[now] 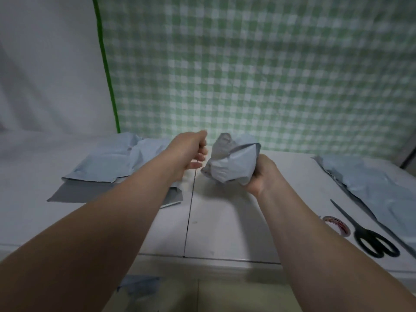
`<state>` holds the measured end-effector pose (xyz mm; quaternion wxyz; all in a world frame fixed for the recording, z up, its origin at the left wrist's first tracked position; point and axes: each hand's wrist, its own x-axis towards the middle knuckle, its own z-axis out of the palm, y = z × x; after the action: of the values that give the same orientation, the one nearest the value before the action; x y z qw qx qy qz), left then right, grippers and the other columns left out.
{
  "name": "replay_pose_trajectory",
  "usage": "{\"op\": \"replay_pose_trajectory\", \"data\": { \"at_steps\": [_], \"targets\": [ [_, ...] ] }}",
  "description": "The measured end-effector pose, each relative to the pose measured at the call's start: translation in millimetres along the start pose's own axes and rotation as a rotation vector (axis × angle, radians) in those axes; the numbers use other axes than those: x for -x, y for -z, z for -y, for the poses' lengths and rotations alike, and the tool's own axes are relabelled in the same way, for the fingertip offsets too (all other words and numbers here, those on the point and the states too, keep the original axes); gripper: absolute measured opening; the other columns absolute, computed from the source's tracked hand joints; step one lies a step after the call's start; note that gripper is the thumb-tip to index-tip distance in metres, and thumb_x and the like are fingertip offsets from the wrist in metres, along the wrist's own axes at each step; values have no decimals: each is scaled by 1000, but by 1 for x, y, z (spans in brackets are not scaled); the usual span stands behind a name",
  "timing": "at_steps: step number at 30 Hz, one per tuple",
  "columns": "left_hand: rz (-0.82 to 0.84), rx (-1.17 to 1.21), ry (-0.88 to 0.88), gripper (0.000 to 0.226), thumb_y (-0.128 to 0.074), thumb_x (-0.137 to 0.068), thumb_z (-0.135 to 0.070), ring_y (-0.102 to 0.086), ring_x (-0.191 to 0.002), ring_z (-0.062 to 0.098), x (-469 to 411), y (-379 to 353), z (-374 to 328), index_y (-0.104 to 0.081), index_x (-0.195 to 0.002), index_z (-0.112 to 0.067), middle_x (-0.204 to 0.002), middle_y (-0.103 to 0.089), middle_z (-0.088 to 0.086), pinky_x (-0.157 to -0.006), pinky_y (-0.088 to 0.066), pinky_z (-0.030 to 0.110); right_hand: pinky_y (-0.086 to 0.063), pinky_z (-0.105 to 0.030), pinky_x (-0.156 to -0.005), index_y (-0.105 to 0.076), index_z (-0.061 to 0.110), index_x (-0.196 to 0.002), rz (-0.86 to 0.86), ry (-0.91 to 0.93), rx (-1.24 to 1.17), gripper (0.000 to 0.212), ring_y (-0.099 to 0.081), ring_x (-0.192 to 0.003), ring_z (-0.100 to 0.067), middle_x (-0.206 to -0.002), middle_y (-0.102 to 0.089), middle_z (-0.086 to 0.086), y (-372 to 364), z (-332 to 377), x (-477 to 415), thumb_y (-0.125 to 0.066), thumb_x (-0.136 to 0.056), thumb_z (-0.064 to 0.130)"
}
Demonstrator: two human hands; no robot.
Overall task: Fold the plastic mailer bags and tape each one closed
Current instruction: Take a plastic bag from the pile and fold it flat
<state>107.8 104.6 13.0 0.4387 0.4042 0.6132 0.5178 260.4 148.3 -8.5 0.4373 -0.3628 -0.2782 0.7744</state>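
My right hand point(262, 174) grips a bunched-up pale blue-grey mailer bag point(231, 161) from below and holds it above the white table point(225, 221). My left hand point(191, 152) hovers just left of the bag with its fingers curled; whether they touch the bag is unclear in the blur. A pile of pale blue mailer bags point(112, 161) lies at the table's back left, with a grey one point(90, 192) under it. More mailer bags point(371, 188) lie at the right. A tape roll point(336, 225) sits near the right front, beside black scissors point(369, 237).
A green-and-white checked cloth point(258, 75) hangs behind the table, with a white sheet point(49, 75) to its left. A seam point(190, 212) runs front to back down the table's middle. On the floor below the table's front edge lies a bluish bag point(139, 284).
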Motion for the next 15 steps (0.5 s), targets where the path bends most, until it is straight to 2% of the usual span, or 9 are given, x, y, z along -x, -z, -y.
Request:
{"op": "replay_pose_trajectory", "data": {
  "at_steps": [1, 3, 6, 8, 10, 12, 13, 14, 15],
  "targets": [
    [-81, -41, 50, 25, -52, -94, -36, -49, -68, 16, -9, -2, 8, -54, -104, -13, -82, -53, 3, -60, -47, 27, -56, -30, -48, -60, 2, -90, -10, 20, 1, 34, -69, -55, -25, -66, -70, -15, 6, 4, -4, -30, -101, 14],
    [-24, 65, 218, 33, -57, -91, -38, -52, -71, 20, -23, -8, 24, -54, -114, -14, -89, -54, 7, -62, -48, 32, -46, -24, -33, -55, 4, -78, -4, 66, 0, 34, -62, -39, -20, -50, -63, -9, 13, 13, -10, -31, -101, 14],
    [236, 419, 318, 20, -56, -92, -30, -59, -82, 27, -36, -27, 34, -63, -99, -12, -90, -64, 13, -84, -49, 40, -44, -20, -31, -50, 9, -75, 4, 135, 11, 34, -58, -34, -12, -41, -59, -2, 20, 19, -22, -29, -101, 13],
    [272, 561, 271, 16, -56, -90, -18, -58, -93, 26, -47, -44, 36, -67, -97, -9, -100, -64, 11, -96, -44, 39, -47, -21, -34, -51, 9, -75, 14, 128, 2, 34, -59, -36, -13, -44, -61, -3, 25, 22, -31, -30, -101, 15],
    [229, 625, 208, 23, -58, -87, -11, -62, -91, 25, -63, -55, 40, -65, -109, -9, -105, -65, 12, -93, -48, 39, -51, -26, -40, -58, 6, -76, 21, 95, -9, 35, -64, -45, -21, -56, -66, -10, 28, 28, -39, -35, -100, 19],
    [184, 635, 156, 45, -63, -81, -7, -66, -88, 25, -78, -62, 43, -56, -125, -10, -113, -64, 12, -90, -50, 43, -57, -33, -60, -65, 5, -90, 15, 50, 29, 29, -67, -65, -26, -77, -68, -11, 36, 34, -54, -41, -96, 19],
    [157, 614, 137, 57, -64, -77, -3, -68, -83, 24, -87, -63, 46, -50, -132, -10, -118, -62, 13, -85, -54, 43, -54, -36, -72, -64, 7, -99, 7, 26, 54, 24, -64, -76, -26, -86, -66, -10, 41, 36, -60, -43, -94, 18],
    [122, 592, 112, 64, -60, -76, 4, -69, -73, 22, -96, -64, 49, -45, -137, -9, -121, -60, 15, -70, -58, 37, -50, -39, -79, -63, 8, -106, -19, 5, 96, 25, -61, -84, -26, -93, -64, -10, 46, 38, -67, -45, -92, 16],
    [81, 558, 93, 64, -54, -78, 12, -67, -61, 18, -105, -66, 52, -43, -138, -8, -123, -58, 19, -54, -55, 29, -48, -41, -87, -63, 6, -112, -45, -11, 124, 28, -60, -92, -29, -102, -64, -12, 50, 39, -71, -46, -91, 15]
  ]
}}
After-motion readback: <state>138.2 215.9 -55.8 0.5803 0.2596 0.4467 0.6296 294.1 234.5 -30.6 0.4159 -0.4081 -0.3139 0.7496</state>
